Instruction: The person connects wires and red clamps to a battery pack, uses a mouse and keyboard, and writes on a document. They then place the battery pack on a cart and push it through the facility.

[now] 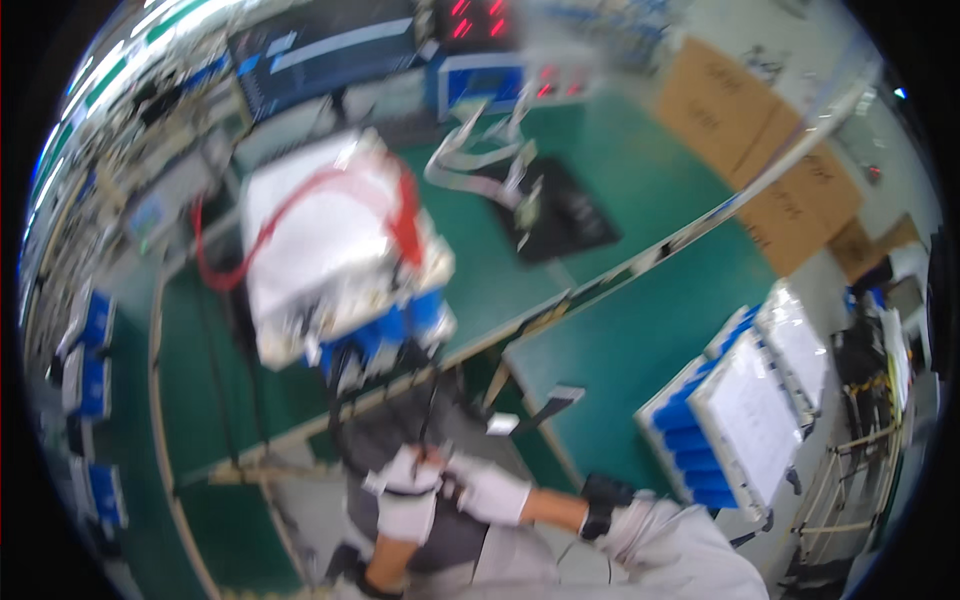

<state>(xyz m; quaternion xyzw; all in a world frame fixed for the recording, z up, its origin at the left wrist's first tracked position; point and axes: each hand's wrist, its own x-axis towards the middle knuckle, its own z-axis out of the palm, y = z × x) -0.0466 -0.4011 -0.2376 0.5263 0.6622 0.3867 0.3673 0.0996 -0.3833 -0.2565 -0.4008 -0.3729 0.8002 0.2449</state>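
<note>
My left hand (408,492) and my right hand (488,488), both in white gloves with bare fingertips, meet close together in front of the bench edge. The fingers of each are closed on black cable (432,405), which runs down from a battery pack; the ends between the fingertips are small and blurred. That battery pack (330,235) has a white top and blue cells along its front, and stands on the green bench. A red cable (290,215) loops across its top.
A black mat (565,215) with a white ribbon cable (470,160) lies behind. At right, more blue-celled packs (735,425) stand on a green table (590,365). Cardboard boxes (720,110) are beyond. A monitor (325,55) stands at the back, beside red-digit displays (475,20).
</note>
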